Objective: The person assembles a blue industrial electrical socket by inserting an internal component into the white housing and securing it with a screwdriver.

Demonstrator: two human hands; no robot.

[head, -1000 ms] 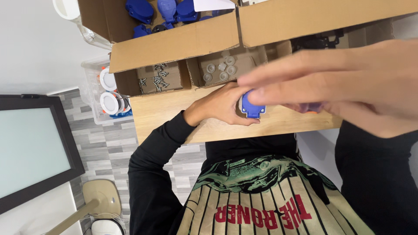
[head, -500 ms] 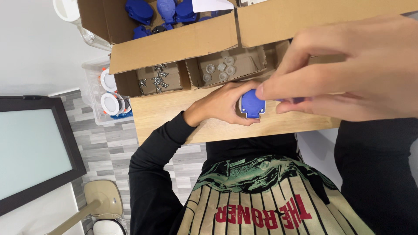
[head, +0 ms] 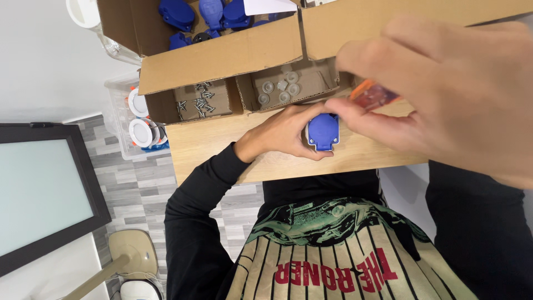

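Holding the blue socket housing (head: 323, 131) against the wooden bench (head: 222, 147), the left hand (head: 283, 133) is clenching around the part's left side, thumb under its lower edge; the part is sitting near the middle of the benchtop, just in front of the cardboard trays.

The right hand (head: 444, 89) is now pinching a translucent orange-red tool handle (head: 373, 94) between thumb and fingers. Half a second ago those fingertips were lying directly over the blue part; they are now lifting up and toward the right, so the whole blue face is showing. The left hand is staying where it was.

Judgement: the part is being kept steady while the tool is being repositioned; whether its tip is touching the housing cannot be told, since the fingers are hiding it.

Behind, a tray of screws (head: 199, 101) and a tray of small grey round pieces (head: 284, 87) are sitting at the bench's far edge. A larger carton (head: 222, 55) with more blue housings (head: 176, 12) is standing beyond them.
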